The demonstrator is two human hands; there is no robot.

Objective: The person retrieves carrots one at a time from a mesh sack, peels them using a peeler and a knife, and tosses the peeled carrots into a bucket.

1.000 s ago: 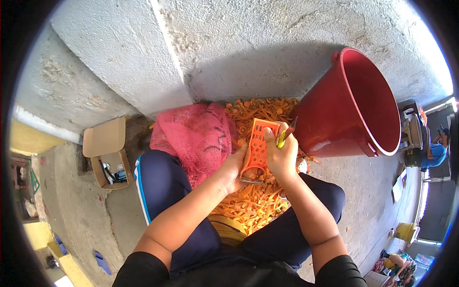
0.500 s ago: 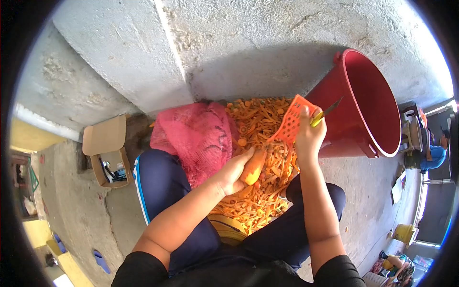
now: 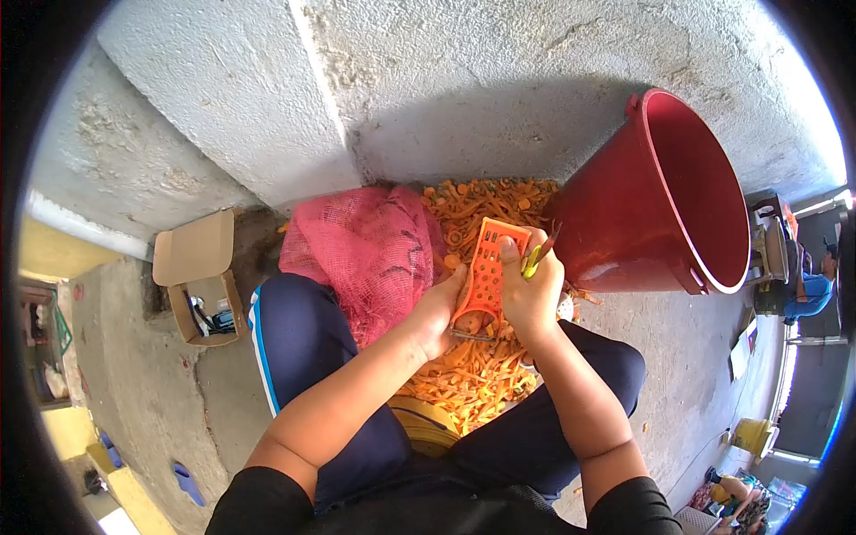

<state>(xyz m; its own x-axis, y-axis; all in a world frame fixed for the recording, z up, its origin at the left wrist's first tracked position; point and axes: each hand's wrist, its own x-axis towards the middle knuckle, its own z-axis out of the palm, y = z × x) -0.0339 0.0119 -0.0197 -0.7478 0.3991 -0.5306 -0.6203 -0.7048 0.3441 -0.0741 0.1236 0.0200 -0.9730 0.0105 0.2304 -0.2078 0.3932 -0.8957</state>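
My right hand (image 3: 533,292) is closed round an orange plastic peeler (image 3: 487,278) with holes in its handle. The same hand also grips a small knife with a yellow-green handle (image 3: 531,264), its blade pointing up and away. Close beside it, my left hand (image 3: 435,314) is closed on a carrot, which the peeler's head mostly hides. Below both hands spreads a heap of orange carrot peelings (image 3: 486,383), with some carrot ends among them. A pink mesh sack (image 3: 361,254) lies left of the heap.
A big dark red bucket (image 3: 615,209) leans over at the right, by the rough wall (image 3: 481,71). An open cardboard box (image 3: 234,308) with small items sits on the floor at left. Two people (image 3: 811,290) are in the right background.
The peeler has come down and left, from above the carrot to over it, in my right hand. The knife moved with it. My left hand stays nearly in place.
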